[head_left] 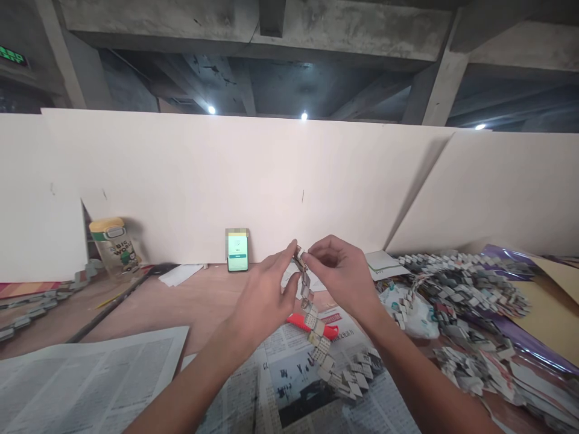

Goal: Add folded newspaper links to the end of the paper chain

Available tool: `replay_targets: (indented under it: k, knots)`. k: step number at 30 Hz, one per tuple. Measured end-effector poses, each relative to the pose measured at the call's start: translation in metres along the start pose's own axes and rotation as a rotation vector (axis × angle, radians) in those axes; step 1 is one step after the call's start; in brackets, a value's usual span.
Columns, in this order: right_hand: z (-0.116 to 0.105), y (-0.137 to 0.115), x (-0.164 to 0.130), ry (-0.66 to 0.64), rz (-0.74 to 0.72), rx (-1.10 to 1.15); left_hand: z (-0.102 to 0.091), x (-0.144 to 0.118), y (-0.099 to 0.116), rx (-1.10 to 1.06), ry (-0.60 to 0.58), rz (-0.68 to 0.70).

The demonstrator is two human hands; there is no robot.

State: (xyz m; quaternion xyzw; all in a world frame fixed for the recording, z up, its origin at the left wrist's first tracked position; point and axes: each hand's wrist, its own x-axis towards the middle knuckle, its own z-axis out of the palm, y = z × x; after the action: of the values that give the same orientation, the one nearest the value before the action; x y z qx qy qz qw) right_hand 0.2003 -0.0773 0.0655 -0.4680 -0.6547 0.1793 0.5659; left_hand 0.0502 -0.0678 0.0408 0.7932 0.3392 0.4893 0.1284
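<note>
A zigzag chain of folded newspaper (321, 348) hangs from my hands, its lower end curling onto the newspaper sheet (289, 355) on the table. My left hand (268, 283) pinches the chain's upper end between thumb and fingers. At the same end, the fingertips of my right hand (340, 270) close on a small folded paper strip (301, 253); how it sits in the chain is too small to tell. Behind the hanging chain lies a red cutter-like tool (329, 331), partly covered by it.
A lit phone (237, 250) leans on the white board (271, 181). To the left stand a yellow-lidded bottle (116, 250) and another newspaper (90, 380). Piled paper chains (470, 286), a plastic bag (418, 319) and loose folded strips (474, 374) crowd the right side.
</note>
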Motion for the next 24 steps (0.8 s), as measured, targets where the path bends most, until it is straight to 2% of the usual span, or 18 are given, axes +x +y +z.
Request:
replay_targets:
  k: [3,5,10,13,20,24]
  knots:
    - [0.003,0.002,-0.001,0.008,-0.054,-0.053,0.001,0.000,-0.001,0.029,-0.034,0.012]
    - [0.005,0.003,-0.002,0.005,-0.075,-0.064,0.002,0.000,-0.002,-0.045,-0.048,-0.031]
    - [0.002,0.005,0.000,-0.026,-0.048,0.006,0.000,0.007,-0.005,-0.523,-0.035,-0.254]
    - [-0.002,0.004,0.002,-0.082,-0.075,0.074,0.000,0.011,-0.005,-0.701,-0.003,-0.287]
    - [-0.015,0.001,0.001,-0.390,-0.226,0.153,-0.001,0.012,-0.003,-0.785,0.026,-0.346]
    - [-0.020,-0.004,-0.001,-0.438,-0.313,0.000,-0.005,0.013,-0.004,-0.763,0.033,-0.341]
